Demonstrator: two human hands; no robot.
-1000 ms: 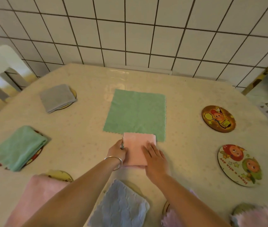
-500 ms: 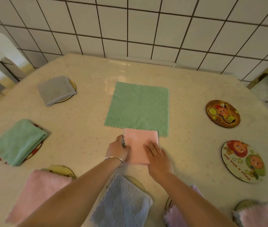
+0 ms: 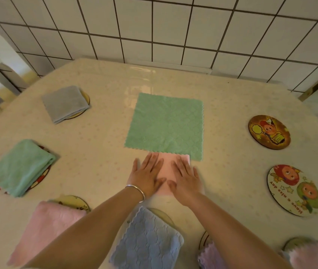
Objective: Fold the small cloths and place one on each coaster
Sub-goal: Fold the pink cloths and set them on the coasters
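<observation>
Folded pink cloth [image 3: 167, 171] flat on table [image 3: 100, 152], centre-near, directly under both palms. Far edge tucked just under or against near edge of unfolded green cloth [image 3: 166, 124]; which overlaps which, cannot tell. Long axis apparently near-to-far, though hands hide most of it.

Left hand [image 3: 147, 176] flat, fingers straight and spread, pressing left half. Right hand [image 3: 186, 179] same, flat and spread on right half. No grasp by either; looks like smoothing the last fold.

Key relation for next move: two bare coasters, both right of the cloth. Brown coaster [image 3: 269, 132] further back, white coaster [image 3: 293, 190] nearer and roughly level with the hands. Right hand closer to both, white one the shorter reach. Probably a right-hand pickup and sideways carry, fold kept shut by pinching the open edges.

Other coasters already covered: grey cloth [image 3: 65, 103] back left, folded green cloth [image 3: 19, 167] left, pink cloth [image 3: 47, 230] near left, blue cloth [image 3: 146, 241] near centre under the forearms, lilac cloth [image 3: 209, 255] and pale pink cloth [image 3: 313, 255] at bottom right, both partly cut off.

Remaining by count: this cloth plus the unfolded green one, matching two bare coasters.

Risk: dragging the green cloth along on lift if edges overlap.
</observation>
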